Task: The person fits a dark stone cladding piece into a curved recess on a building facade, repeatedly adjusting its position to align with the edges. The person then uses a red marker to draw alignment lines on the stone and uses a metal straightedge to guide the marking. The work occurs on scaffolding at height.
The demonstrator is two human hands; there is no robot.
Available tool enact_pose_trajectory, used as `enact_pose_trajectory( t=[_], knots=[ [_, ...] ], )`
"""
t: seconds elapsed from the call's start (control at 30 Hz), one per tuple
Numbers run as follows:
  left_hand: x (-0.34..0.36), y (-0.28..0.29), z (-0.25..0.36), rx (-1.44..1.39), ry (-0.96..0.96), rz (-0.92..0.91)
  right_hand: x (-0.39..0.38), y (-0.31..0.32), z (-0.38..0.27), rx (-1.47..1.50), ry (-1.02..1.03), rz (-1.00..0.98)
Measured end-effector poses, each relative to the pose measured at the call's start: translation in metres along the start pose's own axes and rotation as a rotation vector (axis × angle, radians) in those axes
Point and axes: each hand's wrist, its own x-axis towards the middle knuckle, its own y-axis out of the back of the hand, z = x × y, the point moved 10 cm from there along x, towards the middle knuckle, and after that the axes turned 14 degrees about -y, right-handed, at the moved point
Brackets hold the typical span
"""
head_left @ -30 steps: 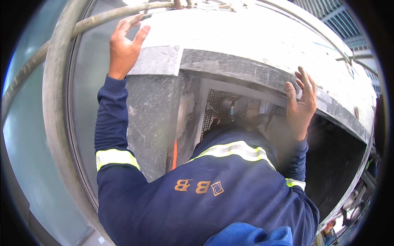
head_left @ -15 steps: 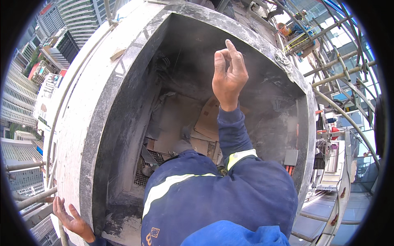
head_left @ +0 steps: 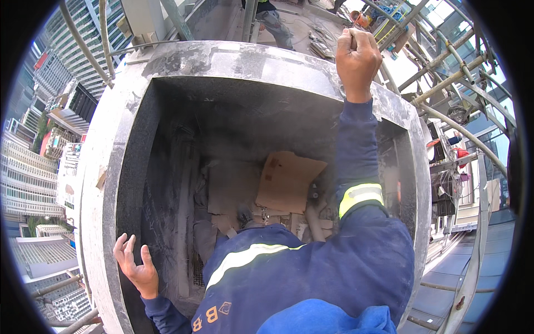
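Observation:
My right hand [head_left: 357, 64] is raised on a stretched arm over the far right part of the concrete rim [head_left: 261, 64]. Its fingers are curled together; whatever they may hold is hidden. Low on the left, my left hand [head_left: 139, 268] hangs beside the inner edge of the rim, fingers spread and nothing in it. Between my arms opens a deep, dusty concrete pit with dark walls. Down inside lies a torn brown cardboard sheet [head_left: 289, 181], with more flat board [head_left: 233, 186] and rubble around it.
Scaffold poles [head_left: 445, 83] crowd the right side, and more poles [head_left: 83, 42] stand at the far left. Beyond the far rim a person [head_left: 275, 28] is on a dusty floor with cables and an orange bucket [head_left: 360, 19]. Tall buildings [head_left: 30, 172] drop away on the left.
My right hand has reached farther out and right, its fingers curling from a pointing shape into a closed one. My left hand has shifted right and up. The view has turned, showing more beyond the rim.

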Motion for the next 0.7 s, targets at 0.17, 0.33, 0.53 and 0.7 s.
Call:
enact_pose_trajectory(
  t=[0.17,0.33,0.53,0.7],
  knots=[
    [0.045,-0.026,-0.008,-0.042,0.014,0.016,0.004,-0.017,0.037,0.034,-0.1,-0.053],
    [0.103,-0.078,0.001,-0.091,-0.111,0.005,0.01,-0.026,0.063,-0.025,-0.112,0.014],
    [0.164,-0.139,0.005,-0.274,-0.177,0.061,0.031,-0.076,0.109,-0.167,-0.237,-0.299],
    [0.2,-0.182,0.011,-0.357,-0.211,0.025,0.045,-0.117,0.132,-0.189,-0.287,-0.332]
  ],
)
